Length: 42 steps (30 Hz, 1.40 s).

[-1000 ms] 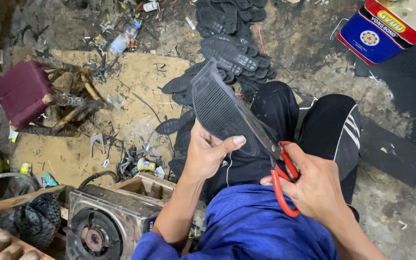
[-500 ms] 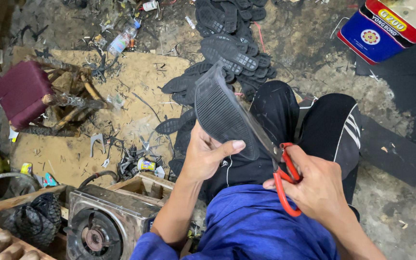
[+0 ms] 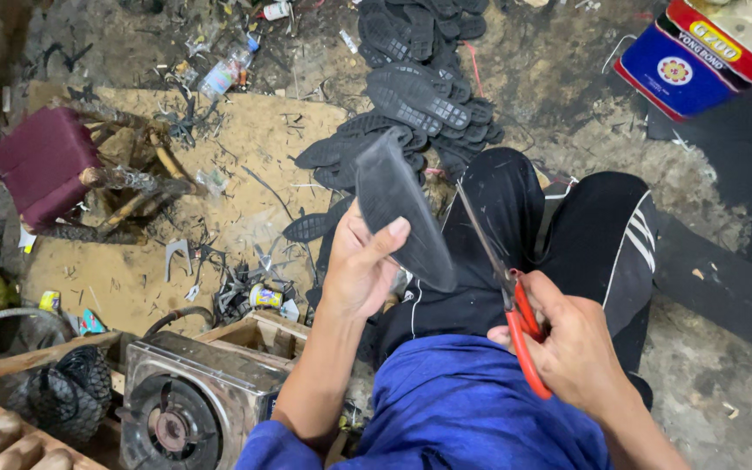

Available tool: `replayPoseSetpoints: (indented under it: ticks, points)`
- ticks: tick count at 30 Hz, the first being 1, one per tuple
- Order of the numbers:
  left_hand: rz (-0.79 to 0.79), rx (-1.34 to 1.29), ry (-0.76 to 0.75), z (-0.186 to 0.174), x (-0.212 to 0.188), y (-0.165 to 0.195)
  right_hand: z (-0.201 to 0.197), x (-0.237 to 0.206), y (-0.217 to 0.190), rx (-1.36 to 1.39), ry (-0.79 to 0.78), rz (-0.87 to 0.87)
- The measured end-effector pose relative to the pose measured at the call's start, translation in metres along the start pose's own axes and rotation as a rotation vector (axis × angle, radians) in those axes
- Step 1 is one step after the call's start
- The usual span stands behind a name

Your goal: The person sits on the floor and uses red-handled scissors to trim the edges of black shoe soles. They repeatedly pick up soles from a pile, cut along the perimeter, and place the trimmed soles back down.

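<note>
A black rubber sole [image 3: 402, 213] is held up over the lap, tilted, its narrow end pointing away and its flat, faintly dotted face turned to the camera. It is dark grey-black, thin, with a curved outline. The left hand [image 3: 360, 270] is closed on its near edge, thumb pressed on the face, fingers hidden behind. Red-handled scissors [image 3: 502, 296] are gripped in the right hand [image 3: 572, 348], fingers through the loops; the blades are seen as one thin line just beside the sole's right edge, and whether they touch it cannot be told. Beyond the knees, a heap of black soles [image 3: 419, 96] lies on the floor. To the left, a maroon stool [image 3: 41, 161] stands on a wooden board [image 3: 254, 148] strewn with scraps. A small stove [image 3: 189, 409] sits near the left elbow
</note>
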<state>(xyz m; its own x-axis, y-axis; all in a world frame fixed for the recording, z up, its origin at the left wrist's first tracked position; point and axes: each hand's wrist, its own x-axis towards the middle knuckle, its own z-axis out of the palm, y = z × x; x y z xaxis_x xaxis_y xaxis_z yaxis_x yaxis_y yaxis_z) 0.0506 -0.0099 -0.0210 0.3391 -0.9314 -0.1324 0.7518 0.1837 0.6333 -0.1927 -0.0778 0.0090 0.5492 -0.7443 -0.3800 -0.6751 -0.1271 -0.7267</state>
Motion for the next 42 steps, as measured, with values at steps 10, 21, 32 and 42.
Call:
replayPoseSetpoints:
  ticks: [10,21,32,42]
  points:
    - [0.118,0.26,-0.082,0.023,-0.007,-0.003,-0.003,0.002,-0.021,-0.249,0.174,-0.274]
    - [0.105,0.32,-0.079,0.013,-0.01,0.0,-0.005,-0.002,-0.023,-0.238,0.139,-0.209]
    - [0.196,0.277,0.025,0.007,-0.006,-0.003,-0.002,-0.001,-0.012,-0.123,0.007,-0.132]
    - [0.196,0.306,-0.006,0.012,-0.008,-0.008,0.0,0.002,-0.017,-0.214,0.165,-0.333]
